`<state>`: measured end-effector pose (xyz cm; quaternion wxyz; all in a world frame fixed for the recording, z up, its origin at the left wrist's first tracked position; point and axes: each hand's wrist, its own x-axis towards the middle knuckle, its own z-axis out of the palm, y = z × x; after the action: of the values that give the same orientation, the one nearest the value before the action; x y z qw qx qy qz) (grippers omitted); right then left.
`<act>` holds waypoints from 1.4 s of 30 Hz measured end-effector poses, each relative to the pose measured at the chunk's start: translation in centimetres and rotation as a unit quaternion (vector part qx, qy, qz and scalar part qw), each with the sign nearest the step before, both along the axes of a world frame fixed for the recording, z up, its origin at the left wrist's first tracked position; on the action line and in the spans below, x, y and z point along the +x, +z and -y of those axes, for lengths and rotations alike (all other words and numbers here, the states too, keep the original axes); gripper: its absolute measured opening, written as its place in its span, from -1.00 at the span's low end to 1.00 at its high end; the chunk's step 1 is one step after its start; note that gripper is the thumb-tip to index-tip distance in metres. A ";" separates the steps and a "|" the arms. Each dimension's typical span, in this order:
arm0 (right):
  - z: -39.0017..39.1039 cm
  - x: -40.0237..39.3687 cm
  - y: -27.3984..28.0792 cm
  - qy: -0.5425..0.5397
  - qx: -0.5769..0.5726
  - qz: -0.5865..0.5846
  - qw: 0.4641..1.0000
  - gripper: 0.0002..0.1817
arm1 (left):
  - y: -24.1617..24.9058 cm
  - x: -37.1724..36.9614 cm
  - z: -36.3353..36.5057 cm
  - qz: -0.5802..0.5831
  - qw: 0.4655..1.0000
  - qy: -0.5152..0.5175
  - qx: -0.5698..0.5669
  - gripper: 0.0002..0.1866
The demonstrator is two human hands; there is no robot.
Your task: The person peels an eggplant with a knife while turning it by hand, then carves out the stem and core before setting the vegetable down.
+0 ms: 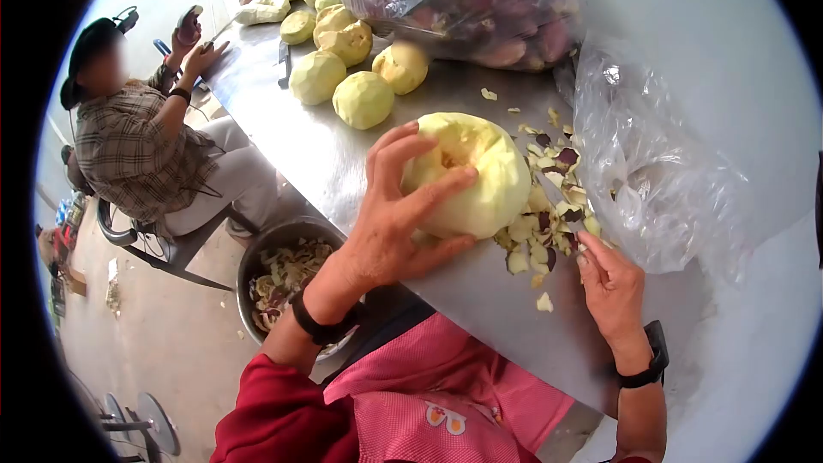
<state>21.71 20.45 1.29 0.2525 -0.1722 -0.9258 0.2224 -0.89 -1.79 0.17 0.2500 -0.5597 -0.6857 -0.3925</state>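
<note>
My left hand (pixel 390 214) is closed around a large peeled, pale yellow-green round vegetable (pixel 489 176), its fingers spread over the top near a rough brownish hollow. Over the steel table's right side is my right hand (pixel 613 287), its fingers curled together and its index fingertip at the edge of the peelings. Whatever it holds, if anything, I cannot make out. Scraps of purple and pale peel (pixel 557 206) lie between the held vegetable and my right hand.
Several peeled vegetables (pixel 363 100) and a knife (pixel 285 66) lie on the steel table (pixel 283 133). Behind them is a plastic bag of purple vegetables (pixel 489 13); a crumpled clear bag (pixel 669 163) lies right. Below stands a metal basin of peelings (pixel 244 270). A person (pixel 141 137) sits left.
</note>
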 end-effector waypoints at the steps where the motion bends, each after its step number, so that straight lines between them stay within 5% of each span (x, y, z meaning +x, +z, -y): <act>1: 0.0 -0.1 0.0 -0.001 -0.010 -0.001 1.000 -0.64 | -0.3 0.2 0.2 -0.005 1.000 -0.005 0.016 -0.26; 15: -0.4 0.0 -0.9 -0.004 -0.005 -0.011 1.000 -0.64 | -0.8 1.1 -0.4 0.015 0.995 -0.013 0.099 -0.62; 18: -0.2 -0.2 -1.0 -0.007 -0.089 -0.062 0.994 -0.64 | -0.7 1.6 -0.7 0.143 0.977 -0.004 0.158 -0.13; 22: 0.0 -0.3 -0.7 -0.006 -0.089 -0.120 0.989 -0.66 | -0.7 2.0 -0.5 0.206 0.967 0.044 0.143 0.07; 29: 0.9 0.2 0.3 0.065 -0.005 -0.098 0.993 -0.65 | -0.1 1.8 -0.7 0.399 0.900 -0.101 0.142 0.04; 36: 1.2 0.2 -0.2 0.090 -0.009 -0.108 0.990 -0.64 | 0.7 1.8 -0.5 0.388 0.905 -0.131 0.116 0.03; 38: 1.4 0.0 -0.2 0.098 -0.007 -0.118 0.988 -0.63 | 0.8 1.5 -0.7 0.475 0.852 -0.161 0.152 0.05; 42: 1.3 0.3 -0.3 0.090 -0.014 -0.103 0.990 -0.63 | 0.7 0.1 -0.8 0.424 0.887 -0.113 0.141 0.11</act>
<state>21.97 19.19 1.01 0.3234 -0.0683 -0.9031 0.2741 -0.77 -1.03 0.90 -0.0350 -0.3727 -0.5957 -0.7106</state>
